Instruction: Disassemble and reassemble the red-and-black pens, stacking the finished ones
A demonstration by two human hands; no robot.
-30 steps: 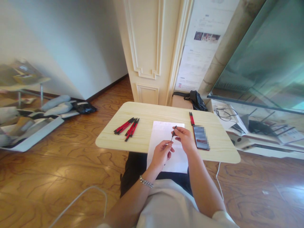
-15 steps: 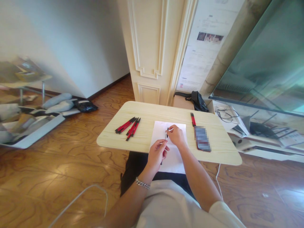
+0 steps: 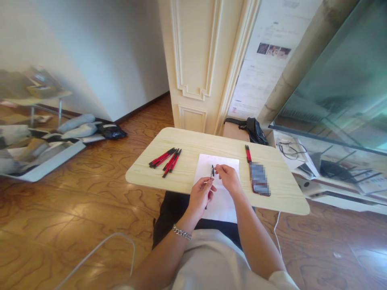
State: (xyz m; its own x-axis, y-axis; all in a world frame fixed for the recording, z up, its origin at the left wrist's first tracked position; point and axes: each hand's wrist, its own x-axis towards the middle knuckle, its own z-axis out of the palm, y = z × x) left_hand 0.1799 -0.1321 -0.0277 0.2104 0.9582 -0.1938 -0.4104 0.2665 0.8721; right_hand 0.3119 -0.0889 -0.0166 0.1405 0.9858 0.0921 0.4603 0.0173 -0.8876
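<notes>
Pen (image 3: pixel 212 172) is up off the paper (image 3: pixel 219 207), mid-table (image 3: pixel 181 139), held between both hands. L hand (image 3: pixel 202 195) is wrapped round the lower barrel, fingers closed on it. R hand (image 3: pixel 229 179) is pinching the top end, fingertips tight together. Pile of red pens (image 3: pixel 166 158) lies to the left, well apart. Phone (image 3: pixel 260 179) is just right of the paper, w/ two more pens (image 3: pixel 248 153) at its far end.
</notes>
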